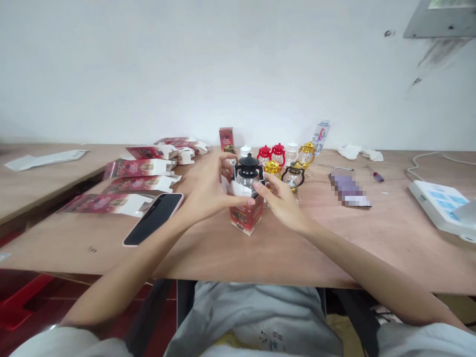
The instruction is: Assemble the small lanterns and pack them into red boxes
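A small black lantern [248, 166] with a clear body sits partly inside the open top of a red printed box [246, 218], which stands upright on the table in front of me. My left hand [208, 186] curves around the box's left side, its thumb across the front near the top edge and its fingers up beside the lantern. My right hand [284, 201] grips the lantern's right side, thumb in front, close to the box opening. The lantern's lower part is hidden by the box and my fingers.
Behind the box stand several lanterns, among them a red lantern [278, 152], a gold lantern [308, 152] and a bronze lantern [294, 176]. Flattened red boxes [136, 168] and a phone [154, 218] lie left. A pixelated packet [349, 188] and a white device [442, 203] lie right.
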{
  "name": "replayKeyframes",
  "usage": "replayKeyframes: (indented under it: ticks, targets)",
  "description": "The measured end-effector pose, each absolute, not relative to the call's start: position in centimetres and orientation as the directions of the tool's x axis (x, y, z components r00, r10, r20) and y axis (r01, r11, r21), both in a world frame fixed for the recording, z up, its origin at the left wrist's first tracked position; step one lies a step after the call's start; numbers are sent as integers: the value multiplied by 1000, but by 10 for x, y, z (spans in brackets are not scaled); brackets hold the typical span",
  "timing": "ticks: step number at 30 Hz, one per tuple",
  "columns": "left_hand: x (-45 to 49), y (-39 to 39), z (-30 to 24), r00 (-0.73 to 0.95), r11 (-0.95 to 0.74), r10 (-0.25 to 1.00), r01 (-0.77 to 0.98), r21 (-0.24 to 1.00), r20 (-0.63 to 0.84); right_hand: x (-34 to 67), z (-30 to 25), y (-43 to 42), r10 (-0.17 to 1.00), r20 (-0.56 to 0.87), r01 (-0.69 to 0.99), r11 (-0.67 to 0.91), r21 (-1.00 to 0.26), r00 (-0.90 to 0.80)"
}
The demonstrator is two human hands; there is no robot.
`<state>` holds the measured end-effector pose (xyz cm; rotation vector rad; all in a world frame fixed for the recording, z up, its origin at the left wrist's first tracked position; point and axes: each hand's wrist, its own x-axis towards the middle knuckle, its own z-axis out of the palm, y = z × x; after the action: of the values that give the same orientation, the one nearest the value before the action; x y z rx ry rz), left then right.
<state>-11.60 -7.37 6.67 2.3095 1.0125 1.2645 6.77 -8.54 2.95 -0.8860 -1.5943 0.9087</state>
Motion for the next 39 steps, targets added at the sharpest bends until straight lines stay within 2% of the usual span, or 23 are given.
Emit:
replayKeyframes:
  ticks: [3, 8, 13, 18, 20, 23, 30, 35, 39]
  targets:
    - [-112, -77, 60, 392, -709, 705, 399, 582, 591, 68, 32, -86, 885, 427, 120, 452, -884, -186]
    - [-106, -83, 59, 359, -702, 702, 496, 511, 615, 69, 38, -83, 907, 391, 215, 417, -883, -154]
    - [-104, -89, 55, 309, -697, 699, 497, 517, 645, 68, 41, -80, 920, 374, 252, 392, -885, -118]
    - [-100, -95, 59, 349, -724, 670, 501, 474, 655, 68, 46, -73, 883, 468, 356, 450, -819, -41]
    - [-99, -97, 65, 392, -746, 651, 489, 452, 650, 69, 52, -71, 851, 516, 348, 515, -783, -99]
    - [-97, -99, 70, 428, -753, 648, 479, 451, 630, 72, 63, -69, 835, 514, 318, 551, -772, -198]
    - [-95, -99, 65, 398, -739, 669, 446, 505, 627, 80, 70, -69, 811, 557, 286, 585, -759, -180]
    - [-94, -96, 57, 312, -726, 675, 441, 528, 668, 82, 67, -75, 810, 559, 424, 575, -700, -176]
    - [-94, -96, 53, 328, -758, 623, 479, 444, 710, 85, 70, -81, 761, 577, 478, 641, -600, -297]
